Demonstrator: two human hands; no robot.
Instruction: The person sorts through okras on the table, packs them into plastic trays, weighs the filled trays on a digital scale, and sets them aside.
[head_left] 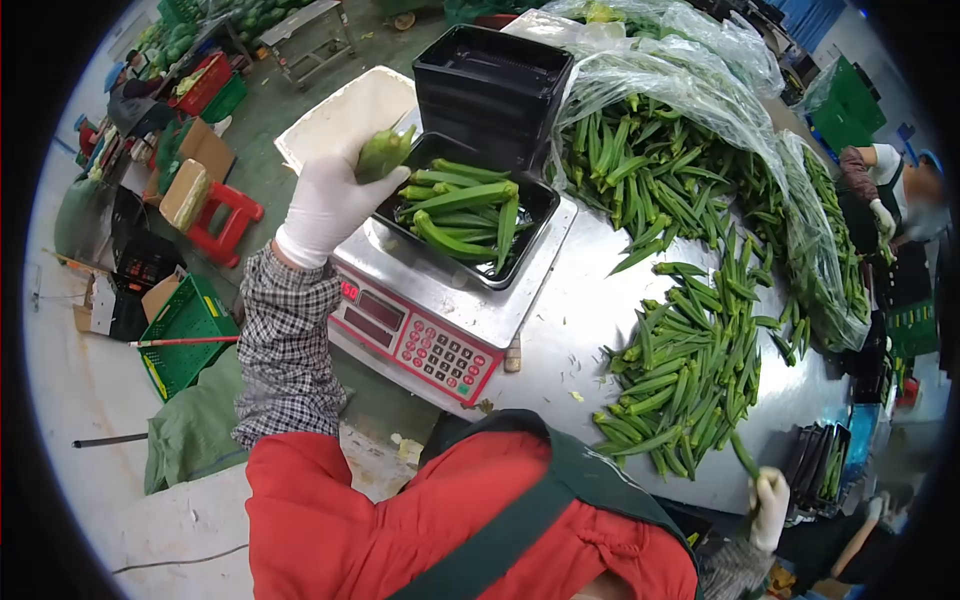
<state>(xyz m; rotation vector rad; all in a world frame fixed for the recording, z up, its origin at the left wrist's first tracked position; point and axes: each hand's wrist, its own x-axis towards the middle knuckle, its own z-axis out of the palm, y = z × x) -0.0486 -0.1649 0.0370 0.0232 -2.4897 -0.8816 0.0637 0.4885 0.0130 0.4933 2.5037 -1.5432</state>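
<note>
My left hand [325, 205], in a white glove, is closed on a small bunch of okra [384, 154] at the left rim of a black tray [548, 222]. Several okra pods [465, 205] lie in that tray, which rests on the steel platform of a weighing scale [420, 335]. Low on the right, my gloved right hand [769, 508] pinches a single okra pod [743, 456] by one end. This pod is beside the near edge of a loose okra pile [685, 375] on the metal table [560, 375].
Stacked black trays [490, 85] stand behind the scale, next to a white foam box [345, 120]. More okra spills from clear plastic bags [670, 90]. A red stool [222, 222] and green crate [190, 335] are on the floor at left. Another person [905, 190] works at far right.
</note>
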